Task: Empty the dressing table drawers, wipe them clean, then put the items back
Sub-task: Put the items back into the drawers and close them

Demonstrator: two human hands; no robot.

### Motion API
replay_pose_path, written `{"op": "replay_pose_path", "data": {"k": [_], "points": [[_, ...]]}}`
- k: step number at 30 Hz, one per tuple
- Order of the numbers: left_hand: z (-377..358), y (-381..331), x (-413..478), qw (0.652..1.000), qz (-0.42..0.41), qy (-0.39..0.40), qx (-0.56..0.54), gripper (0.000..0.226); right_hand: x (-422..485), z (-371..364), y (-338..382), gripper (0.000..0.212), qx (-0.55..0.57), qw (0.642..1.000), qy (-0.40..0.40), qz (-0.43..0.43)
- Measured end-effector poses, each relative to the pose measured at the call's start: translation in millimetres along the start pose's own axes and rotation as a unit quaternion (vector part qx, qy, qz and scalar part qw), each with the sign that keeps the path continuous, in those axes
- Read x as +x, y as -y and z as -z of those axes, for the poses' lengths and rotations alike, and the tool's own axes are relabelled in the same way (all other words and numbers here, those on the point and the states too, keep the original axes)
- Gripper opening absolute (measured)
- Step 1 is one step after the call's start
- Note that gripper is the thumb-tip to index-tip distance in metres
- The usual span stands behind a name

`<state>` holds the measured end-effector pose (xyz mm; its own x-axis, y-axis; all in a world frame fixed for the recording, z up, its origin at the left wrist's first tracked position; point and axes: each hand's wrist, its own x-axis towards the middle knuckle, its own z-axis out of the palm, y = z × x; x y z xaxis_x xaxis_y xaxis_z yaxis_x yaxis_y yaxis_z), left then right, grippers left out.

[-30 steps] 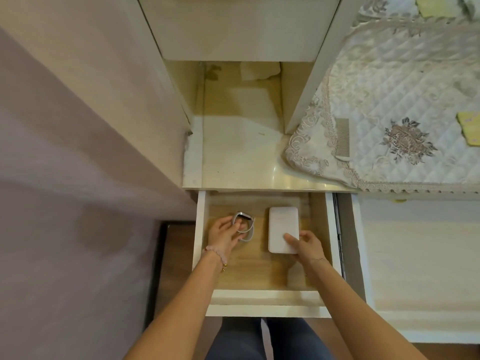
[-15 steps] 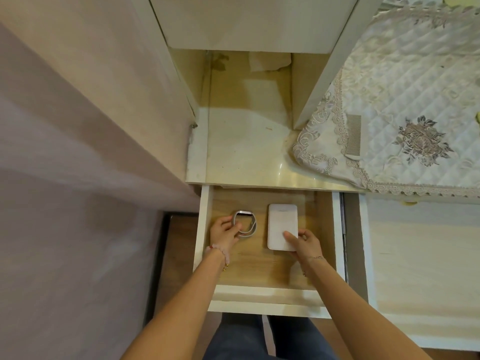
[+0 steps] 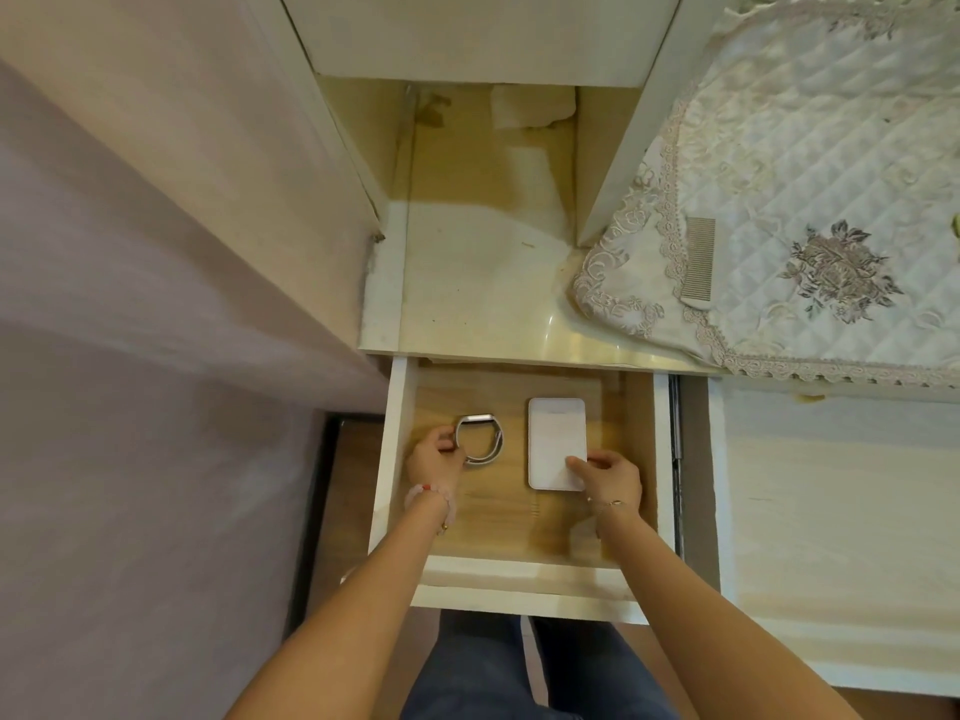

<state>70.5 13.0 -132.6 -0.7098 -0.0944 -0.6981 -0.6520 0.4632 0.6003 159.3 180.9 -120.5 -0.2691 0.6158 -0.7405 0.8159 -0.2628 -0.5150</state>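
Drawer point(image 3: 524, 570) open; left grip point(image 3: 436, 457) curled round wristband point(image 3: 475, 418), right grip point(image 3: 610, 478) pinching white box point(image 3: 556, 439).

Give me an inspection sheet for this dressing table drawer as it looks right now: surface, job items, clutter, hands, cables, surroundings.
Surface: drawer pulled out, wooden bottom showing.
Job's things: watch at left, white box at right, apart, both lying in the drawer.
Clutter: comb on the quilted cloth; pale crumpled scrap at the shelf's back.
Grippers: left hand grips the watch; right hand pinches the white box's near corner.
Cables: nothing seen.
Surroundings: wall to the left; tabletop above the drawer.
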Motion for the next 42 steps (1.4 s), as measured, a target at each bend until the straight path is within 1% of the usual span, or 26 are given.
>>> {"op": "replay_pose_path", "data": {"k": [3, 9, 13, 16, 18, 21, 22, 24, 25, 29, 36, 38, 42], "points": [[-2, -3, -2, 1.000, -0.007, -0.003, 0.026, 0.029, 0, 0, -1, 0.032, -0.002, 1.000, -0.001, 0.007], [-5, -9, -8, 0.999, -0.007, -0.023, 0.039, 0.030, 1, 2, -1, 0.025, -0.005, 1.000, -0.004, 0.002], [-3, -15, -16, 0.998, -0.011, -0.013, 0.062, 0.029, 2, 6, 3, 0.024, -0.008, 1.000, 0.005, 0.017], [3, -22, -26, 0.994, -0.021, 0.013, 0.107, 0.028, -2, 12, 11, 0.026, -0.032, 0.998, 0.016, 0.056], [9, -29, -33, 0.988, -0.037, 0.032, 0.145, 0.023, -7, 20, 19, 0.031, -0.054, 0.993, 0.030, 0.098], [21, -41, -46, 0.975, -0.091, 0.051, 0.198, 0.013, -18, 36, 34, 0.041, -0.102, 0.977, 0.052, 0.180], [26, -45, -52, 0.968, -0.119, 0.060, 0.213, 0.015, -24, 42, 39, 0.045, -0.113, 0.969, 0.056, 0.210], [35, -55, -63, 0.948, -0.175, 0.063, 0.257, 0.037, -34, 55, 50, 0.050, -0.142, 0.950, 0.055, 0.273], [40, -60, -69, 0.934, -0.208, 0.055, 0.286, 0.042, -39, 62, 55, 0.052, -0.156, 0.939, 0.050, 0.302], [56, -84, -96, 0.853, -0.339, -0.002, 0.396, 0.049, -61, 89, 69, 0.055, -0.182, 0.902, 0.011, 0.392], [61, -115, -121, 0.742, -0.502, -0.089, 0.436, 0.050, -91, 123, 80, 0.054, -0.222, 0.824, -0.084, 0.514], [61, -121, -124, 0.726, -0.517, -0.089, 0.445, 0.055, -97, 132, 80, 0.054, -0.232, 0.809, -0.112, 0.528], [52, -132, -133, 0.701, -0.557, -0.084, 0.438, 0.055, -111, 153, 76, 0.054, -0.239, 0.790, -0.167, 0.540]]}}
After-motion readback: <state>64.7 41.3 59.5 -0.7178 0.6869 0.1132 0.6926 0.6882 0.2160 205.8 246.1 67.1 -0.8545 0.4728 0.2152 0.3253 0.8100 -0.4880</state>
